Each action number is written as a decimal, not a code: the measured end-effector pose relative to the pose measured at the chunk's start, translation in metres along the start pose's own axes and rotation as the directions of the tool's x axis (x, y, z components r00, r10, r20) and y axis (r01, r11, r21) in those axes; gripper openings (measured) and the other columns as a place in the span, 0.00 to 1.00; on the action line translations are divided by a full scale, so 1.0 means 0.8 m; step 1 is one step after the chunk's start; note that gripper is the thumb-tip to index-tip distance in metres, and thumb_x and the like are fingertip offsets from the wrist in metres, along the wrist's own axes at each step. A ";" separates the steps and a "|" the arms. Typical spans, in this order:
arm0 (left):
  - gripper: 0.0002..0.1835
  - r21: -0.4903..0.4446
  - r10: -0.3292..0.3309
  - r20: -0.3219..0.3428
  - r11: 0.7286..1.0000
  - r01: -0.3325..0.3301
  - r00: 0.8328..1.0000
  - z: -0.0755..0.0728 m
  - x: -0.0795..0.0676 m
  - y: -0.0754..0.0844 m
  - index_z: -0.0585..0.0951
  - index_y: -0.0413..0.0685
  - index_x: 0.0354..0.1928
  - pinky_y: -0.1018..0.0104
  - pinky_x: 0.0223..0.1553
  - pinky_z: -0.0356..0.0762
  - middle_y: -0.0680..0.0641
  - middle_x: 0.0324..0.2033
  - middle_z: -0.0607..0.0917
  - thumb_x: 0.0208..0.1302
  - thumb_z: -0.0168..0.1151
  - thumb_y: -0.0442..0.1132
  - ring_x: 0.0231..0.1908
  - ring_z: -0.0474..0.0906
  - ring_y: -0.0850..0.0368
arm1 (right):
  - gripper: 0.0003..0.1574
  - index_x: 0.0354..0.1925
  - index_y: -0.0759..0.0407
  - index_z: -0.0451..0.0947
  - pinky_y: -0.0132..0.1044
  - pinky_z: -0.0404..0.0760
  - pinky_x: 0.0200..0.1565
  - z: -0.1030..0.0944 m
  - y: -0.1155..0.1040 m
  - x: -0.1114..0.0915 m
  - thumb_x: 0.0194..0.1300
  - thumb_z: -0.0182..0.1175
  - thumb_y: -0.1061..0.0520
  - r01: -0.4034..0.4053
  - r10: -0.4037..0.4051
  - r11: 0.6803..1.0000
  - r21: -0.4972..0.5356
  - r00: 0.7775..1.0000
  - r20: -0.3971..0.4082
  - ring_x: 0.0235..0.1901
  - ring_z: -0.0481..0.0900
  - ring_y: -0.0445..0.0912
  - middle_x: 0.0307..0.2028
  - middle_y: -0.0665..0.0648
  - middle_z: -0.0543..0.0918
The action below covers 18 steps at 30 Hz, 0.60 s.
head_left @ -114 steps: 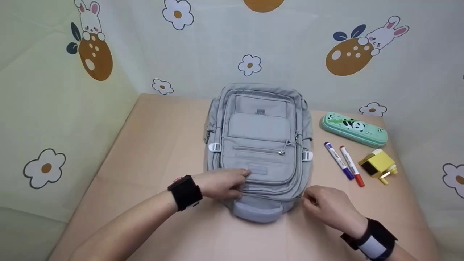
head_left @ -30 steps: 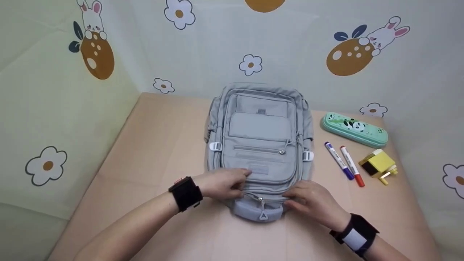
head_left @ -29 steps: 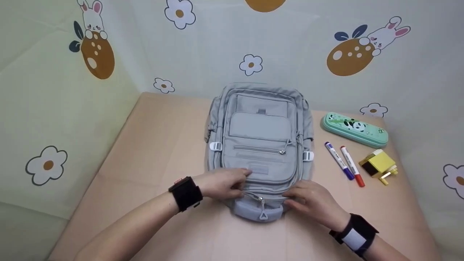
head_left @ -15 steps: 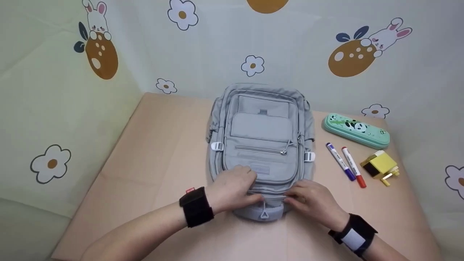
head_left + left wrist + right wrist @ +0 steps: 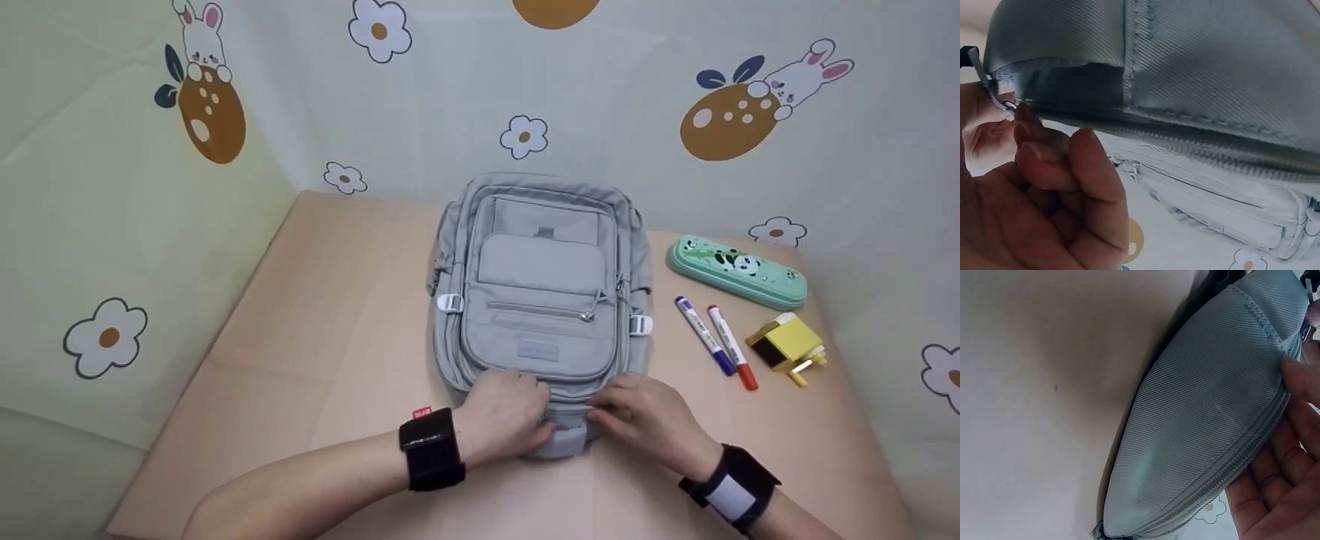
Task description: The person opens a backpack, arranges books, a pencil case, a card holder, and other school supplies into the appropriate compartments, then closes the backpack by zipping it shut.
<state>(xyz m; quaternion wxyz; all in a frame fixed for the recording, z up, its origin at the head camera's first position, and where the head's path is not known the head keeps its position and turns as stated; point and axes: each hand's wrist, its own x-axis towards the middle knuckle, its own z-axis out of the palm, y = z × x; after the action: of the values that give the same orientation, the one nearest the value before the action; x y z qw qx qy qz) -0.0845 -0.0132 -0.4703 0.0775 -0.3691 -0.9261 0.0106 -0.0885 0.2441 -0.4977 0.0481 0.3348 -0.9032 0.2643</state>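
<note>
A grey backpack lies face up on the table, its top handle towards me. With curled fingers, my left hand pinches at the zipper pull near the middle of that top end. In the left wrist view the zipper slider shows beside these fingertips, and a gap opens under the fabric there. My right hand grips the zipper edge just to the right. In the right wrist view its thumb presses above the zipper, with the fingers underneath.
Right of the backpack lie a green panda pencil case, a purple-capped marker and a red-capped marker. A yellow hand-crank pencil sharpener stands near the table's right edge. Patterned curtains enclose the back and sides.
My right hand moved inward along the zipper from the top right corner, and the pull came into view. My left hand left the front panel for the pull, now hidden behind it.
</note>
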 end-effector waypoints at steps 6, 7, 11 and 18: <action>0.11 -0.096 0.019 -0.023 0.995 -0.021 1.000 -0.004 -0.006 -0.010 0.78 0.52 0.30 0.64 0.17 0.71 0.54 0.22 0.78 0.69 0.61 0.49 0.21 0.74 0.58 | 0.11 0.43 0.47 0.89 0.34 0.81 0.37 -0.001 0.000 0.000 0.60 0.75 0.53 -0.001 0.001 1.000 -0.010 1.000 -0.001 0.37 0.80 0.35 0.38 0.38 0.85; 0.11 -0.121 0.017 -0.006 0.992 -0.018 1.000 -0.005 -0.007 -0.012 0.78 0.53 0.31 0.65 0.18 0.71 0.55 0.22 0.78 0.70 0.61 0.48 0.22 0.74 0.59 | 0.10 0.42 0.47 0.89 0.34 0.81 0.37 -0.001 0.000 0.000 0.60 0.75 0.53 -0.001 0.001 1.000 -0.012 1.000 -0.001 0.37 0.80 0.35 0.37 0.38 0.85; 0.12 -0.238 -0.020 0.066 0.971 0.035 0.998 -0.010 -0.009 -0.017 0.78 0.53 0.32 0.66 0.21 0.72 0.57 0.22 0.77 0.73 0.61 0.49 0.22 0.73 0.61 | 0.10 0.41 0.47 0.89 0.35 0.81 0.37 0.000 -0.001 0.000 0.60 0.75 0.53 0.002 -0.002 1.000 -0.018 1.000 -0.003 0.37 0.80 0.35 0.37 0.38 0.85; 0.11 -0.353 -0.051 0.125 0.931 0.093 0.991 -0.014 -0.012 -0.026 0.77 0.52 0.31 0.64 0.26 0.75 0.58 0.21 0.77 0.70 0.65 0.47 0.22 0.74 0.61 | 0.10 0.42 0.47 0.89 0.35 0.81 0.38 0.000 0.000 -0.001 0.60 0.75 0.53 0.004 -0.004 1.000 -0.014 1.000 -0.006 0.38 0.80 0.35 0.38 0.39 0.85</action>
<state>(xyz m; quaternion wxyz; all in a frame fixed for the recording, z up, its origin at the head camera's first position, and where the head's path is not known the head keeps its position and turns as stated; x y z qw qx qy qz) -0.0904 -0.0354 -0.4587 -0.0434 -0.3415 -0.9283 -0.1403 -0.0878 0.2444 -0.4977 0.0535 0.3355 -0.9042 0.2589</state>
